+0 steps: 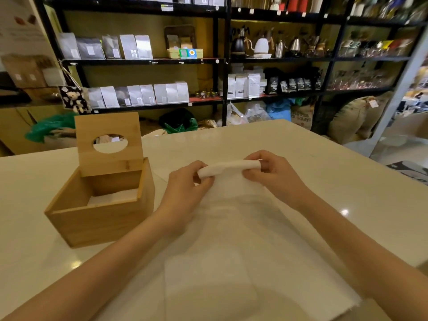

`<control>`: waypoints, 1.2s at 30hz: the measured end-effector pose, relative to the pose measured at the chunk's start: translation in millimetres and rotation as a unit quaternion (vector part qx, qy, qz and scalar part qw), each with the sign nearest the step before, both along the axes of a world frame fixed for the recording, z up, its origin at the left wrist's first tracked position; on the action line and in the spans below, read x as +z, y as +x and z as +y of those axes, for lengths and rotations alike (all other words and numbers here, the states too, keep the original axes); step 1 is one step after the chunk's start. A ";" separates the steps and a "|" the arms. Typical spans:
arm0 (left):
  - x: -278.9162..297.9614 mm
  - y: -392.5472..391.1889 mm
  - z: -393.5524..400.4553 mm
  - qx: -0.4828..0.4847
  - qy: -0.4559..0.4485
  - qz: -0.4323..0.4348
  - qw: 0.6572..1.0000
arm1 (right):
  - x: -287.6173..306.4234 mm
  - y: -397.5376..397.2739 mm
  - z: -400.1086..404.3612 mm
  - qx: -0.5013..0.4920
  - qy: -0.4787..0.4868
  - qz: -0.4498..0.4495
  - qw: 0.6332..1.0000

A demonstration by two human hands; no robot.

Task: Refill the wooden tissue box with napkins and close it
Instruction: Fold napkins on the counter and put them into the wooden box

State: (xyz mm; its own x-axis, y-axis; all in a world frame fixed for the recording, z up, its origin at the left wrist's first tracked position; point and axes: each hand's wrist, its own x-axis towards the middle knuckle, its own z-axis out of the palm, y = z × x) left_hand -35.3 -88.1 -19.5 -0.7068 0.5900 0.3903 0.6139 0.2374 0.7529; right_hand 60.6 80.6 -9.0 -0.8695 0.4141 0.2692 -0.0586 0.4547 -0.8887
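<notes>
Napkins (243, 262) lie nearest you on the tabletop (312, 158). Your left hand (185, 188) and right hand (275, 174) pinch the top napkin's far edge — wooden tissue box (102, 216) stands open, left.

No text is fully legible. A burlap sack (303, 117) on the floor behind the table bears dark stencilled capital lettering, too blurred to read with certainty. White bags (243, 85) and dark bags (294, 84) on the lower shelf carry printed labels; the characters cannot be resolved. Small price tags (167, 7) clipped to the shelf edges show print that cannot be read. A green and blue box (188, 53) on the middle shelf shows graphics only, no readable wording.
</notes>
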 end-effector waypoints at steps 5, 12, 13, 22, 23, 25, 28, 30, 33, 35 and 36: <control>20.3 27.3 -40.6 -0.042 -0.002 -0.128 0.991 | 17.6 36.0 -25.4 0.045 -0.084 0.016 0.995; 21.3 59.3 -102.1 -0.065 -0.095 -0.266 0.957 | 6.7 73.1 -70.7 0.091 -0.070 -0.073 0.991; 17.8 61.8 -107.1 -0.069 -0.115 -0.273 0.952 | 3.4 75.2 -76.0 0.098 -0.066 -0.091 0.989; -3.2 63.6 -122.2 -0.060 -0.204 -0.232 0.949 | -18.9 79.2 -95.2 0.092 0.037 -0.168 0.981; -4.6 62.5 -121.8 -0.057 -0.214 -0.205 0.953 | -20.3 79.1 -97.2 0.089 0.068 -0.172 0.979; -7.6 60.6 -121.0 -0.052 -0.235 -0.153 0.959 | -22.9 79.2 -99.7 0.079 0.129 -0.180 0.972; -8.1 57.9 -120.0 -0.056 -0.268 -0.101 0.956 | -22.2 78.1 -97.9 0.061 0.210 -0.189 0.957; -3.4 55.1 -118.3 -0.059 -0.298 -0.067 0.951 | -19.5 75.6 -94.4 0.064 0.248 -0.197 0.946; 9.8 50.6 -113.4 -0.072 -0.349 0.003 0.934 | -12.5 69.0 -89.7 0.097 0.315 -0.221 0.918; 23.1 46.4 -106.6 -0.087 -0.356 0.035 0.930 | -4.1 61.0 -84.1 0.113 0.342 -0.233 0.903; 30.8 43.1 -102.2 -0.091 -0.353 0.046 0.930 | 1.3 55.1 -80.2 0.117 0.344 -0.232 0.902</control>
